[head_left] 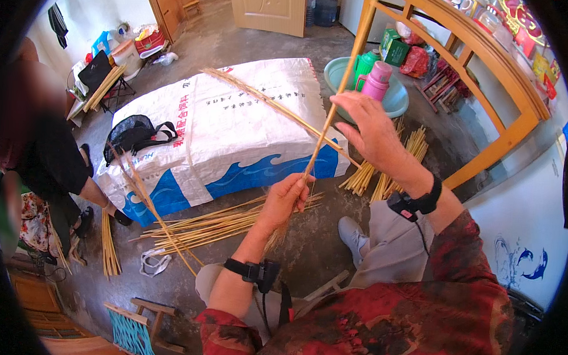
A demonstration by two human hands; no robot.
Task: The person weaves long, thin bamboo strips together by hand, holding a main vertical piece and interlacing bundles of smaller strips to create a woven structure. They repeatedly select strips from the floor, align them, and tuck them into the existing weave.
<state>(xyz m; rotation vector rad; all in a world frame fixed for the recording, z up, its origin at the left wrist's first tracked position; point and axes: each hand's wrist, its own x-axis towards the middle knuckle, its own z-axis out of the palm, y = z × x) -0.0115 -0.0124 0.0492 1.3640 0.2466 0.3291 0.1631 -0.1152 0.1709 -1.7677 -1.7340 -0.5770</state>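
Observation:
My left hand [285, 201] is closed round the lower end of a long straw-coloured stalk [318, 149], which slants up and away to the right. Wispy fibres hang below that fist. Higher up, my right hand [371, 128] is beside the stalk, thumb and fingers apart; its fingertips come close to the stalk, and whether they touch it I cannot tell. Ahead, more thin stalks [268, 100] lie across a low surface covered by a white and blue woven sheet [235, 129]. Another stalk bundle [201, 230] lies on the floor by my left forearm.
A black mesh bag [132, 134] sits on the sheet. Stalk bundles [413, 147] lie on the floor at right, near a basin [396, 97] holding a pink flask [377, 80] and a green one. A wooden frame [514, 126] stands right. Another person [53, 144] is at left; a stool [132, 325] is lower left.

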